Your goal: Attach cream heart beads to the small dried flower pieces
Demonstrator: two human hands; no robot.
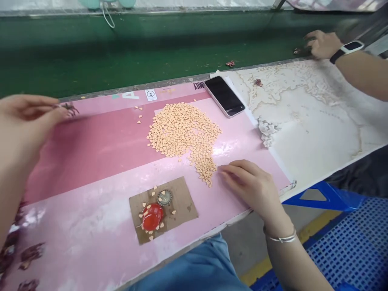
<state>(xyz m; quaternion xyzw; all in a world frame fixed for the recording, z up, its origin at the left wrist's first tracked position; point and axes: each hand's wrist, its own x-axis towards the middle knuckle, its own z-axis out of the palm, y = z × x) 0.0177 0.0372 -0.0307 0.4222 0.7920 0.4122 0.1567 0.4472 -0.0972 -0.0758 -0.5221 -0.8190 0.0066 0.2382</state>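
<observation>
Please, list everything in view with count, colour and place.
Small pieces: many, pale orange, mainly mid-mat
Mat: one, pink, centre
Cardboard: one, brown, on mat
Round object: one, red, on cardboard
Cap: one, grey, on cardboard
Phone: one, dark screen, mat's far edge
Clump: one, white, mat's right
Scraps: several, dark red, scattered
Sheet: one, white, right
Channel: one, green, behind
Seat: one, blue, lower right
Co-worker's hand: one, with watch, upper right
Left hand: one, left, holding dark scrap
Right hand: one, beside pieces

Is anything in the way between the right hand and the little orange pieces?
No, nothing I can see: the right hand is just beside the orange pieces. The cardboard lies off to one side.
</observation>
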